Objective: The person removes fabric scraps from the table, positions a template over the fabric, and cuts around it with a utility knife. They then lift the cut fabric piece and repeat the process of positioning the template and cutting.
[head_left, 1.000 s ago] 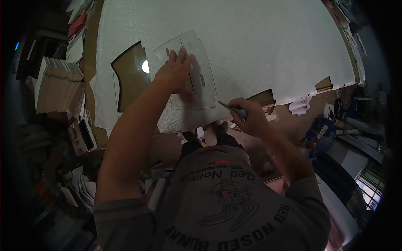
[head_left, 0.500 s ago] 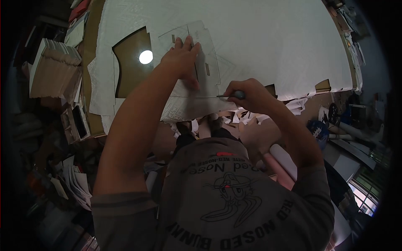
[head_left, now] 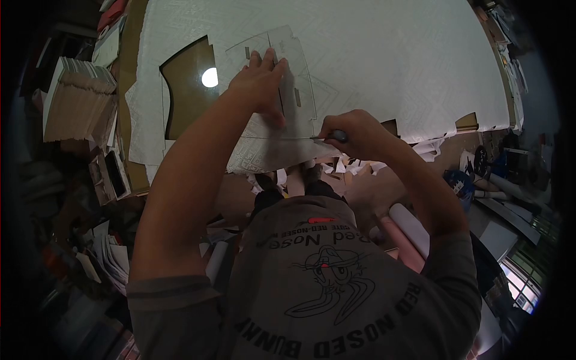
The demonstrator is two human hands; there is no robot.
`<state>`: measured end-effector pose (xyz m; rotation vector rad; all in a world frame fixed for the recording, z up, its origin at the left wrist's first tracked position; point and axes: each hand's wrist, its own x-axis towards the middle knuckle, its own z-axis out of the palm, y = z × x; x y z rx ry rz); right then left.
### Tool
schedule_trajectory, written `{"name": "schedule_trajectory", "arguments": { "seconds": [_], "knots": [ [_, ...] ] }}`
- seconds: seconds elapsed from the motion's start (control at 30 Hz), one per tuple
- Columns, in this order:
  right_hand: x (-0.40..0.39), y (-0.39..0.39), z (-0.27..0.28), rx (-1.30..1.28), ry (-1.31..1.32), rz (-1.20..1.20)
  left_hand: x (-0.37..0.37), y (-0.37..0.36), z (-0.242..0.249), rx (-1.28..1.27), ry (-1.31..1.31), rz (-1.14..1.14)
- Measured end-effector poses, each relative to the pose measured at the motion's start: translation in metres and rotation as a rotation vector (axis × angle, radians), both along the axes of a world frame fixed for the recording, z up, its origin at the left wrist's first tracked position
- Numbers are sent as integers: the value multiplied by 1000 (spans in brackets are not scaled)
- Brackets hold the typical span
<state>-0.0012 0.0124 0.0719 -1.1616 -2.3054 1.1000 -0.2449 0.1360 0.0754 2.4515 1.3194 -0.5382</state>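
My left hand lies with fingers spread on a clear template, which has small slots in it. The template rests on a white sheet with an embossed zigzag pattern. My right hand is closed around a knife with a rounded grey end. Its thin tip points left, at the template's lower right corner near the sheet's front edge. Most of the handle is hidden in my fingers. Left of the template, a curved cut-out in the sheet bares the brown tabletop, which reflects a round light.
Stacked cut pieces stand at the left of the table, above an open box. Notches along the sheet's front edge show brown board. White scraps litter the floor by my feet, and rolls lean at my right.
Both hands keep nearly the same places on the template and at the knife. The view has shifted very slightly.
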Motion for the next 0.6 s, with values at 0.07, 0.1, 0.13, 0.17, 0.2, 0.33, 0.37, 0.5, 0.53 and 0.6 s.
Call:
{"name": "schedule_trajectory", "arguments": {
  "seconds": [0.07, 0.1, 0.13, 0.17, 0.2, 0.33, 0.37, 0.5, 0.53, 0.6],
  "knots": [
    [0, -3, -4, 17, 30, -6, 1, 0, -1, -4, -1, 0],
    [0, -5, -7, 36, 59, -9, 1, 0, -2, 2, -6, -6],
    [-3, -9, -15, 35, 64, -7, 1, 0, -2, 10, -10, -9],
    [-8, -14, -27, 39, 178, -78, 0, 0, -2, 11, -2, -3],
    [-13, -21, -39, 39, 296, -155, 0, -1, -2, 17, -4, -19],
    [-127, -18, -78, 187, 393, -207, 1, 1, -5, 41, -2, -44],
    [-167, -17, -71, 218, 405, -281, 3, 0, -3, 40, 10, -51],
    [-192, -35, -46, 214, 320, -279, 1, -1, 2, 12, 4, -56],
    [-178, -43, -40, 220, 314, -284, 1, 1, 1, 19, -13, -54],
    [-130, -61, -35, 157, 237, -132, 1, 4, 2, 25, -11, -61]
  ]
}}
